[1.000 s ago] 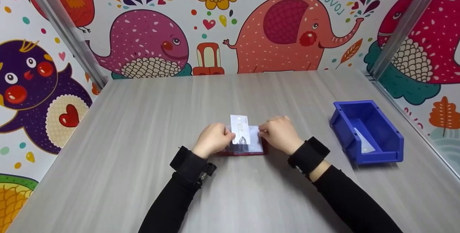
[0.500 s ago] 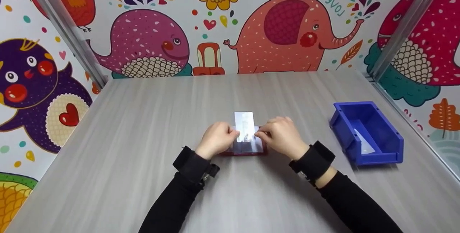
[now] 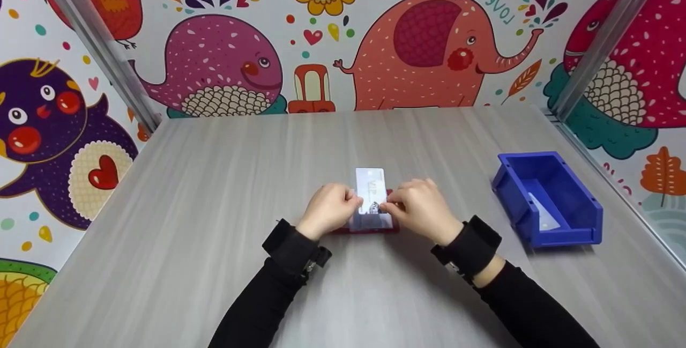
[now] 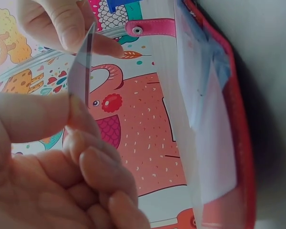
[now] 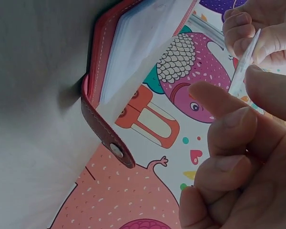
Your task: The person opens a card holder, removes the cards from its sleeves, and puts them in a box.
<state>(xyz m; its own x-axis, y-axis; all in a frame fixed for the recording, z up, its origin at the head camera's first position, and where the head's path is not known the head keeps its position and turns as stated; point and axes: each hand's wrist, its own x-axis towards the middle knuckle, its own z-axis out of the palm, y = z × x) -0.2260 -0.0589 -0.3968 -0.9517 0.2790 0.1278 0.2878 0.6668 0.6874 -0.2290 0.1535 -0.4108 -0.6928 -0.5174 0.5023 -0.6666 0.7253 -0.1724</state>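
Blue bin (image 3: 568,237) holds a white piece (image 3: 545,217); left grip (image 3: 328,207) pinches a card (image 3: 371,186), right grip (image 3: 423,208) unclear.

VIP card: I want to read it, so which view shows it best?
The head view: the VIP card shows its face there, with "VIP" legible. The left and right wrist views both show it nearly edge-on, a narrow sliver without readable lettering.

1 VIP card (image 3: 370,187), 1 red hldr (image 3: 371,223), 1 bin (image 3: 568,236), 2 hands (image 3: 331,206)
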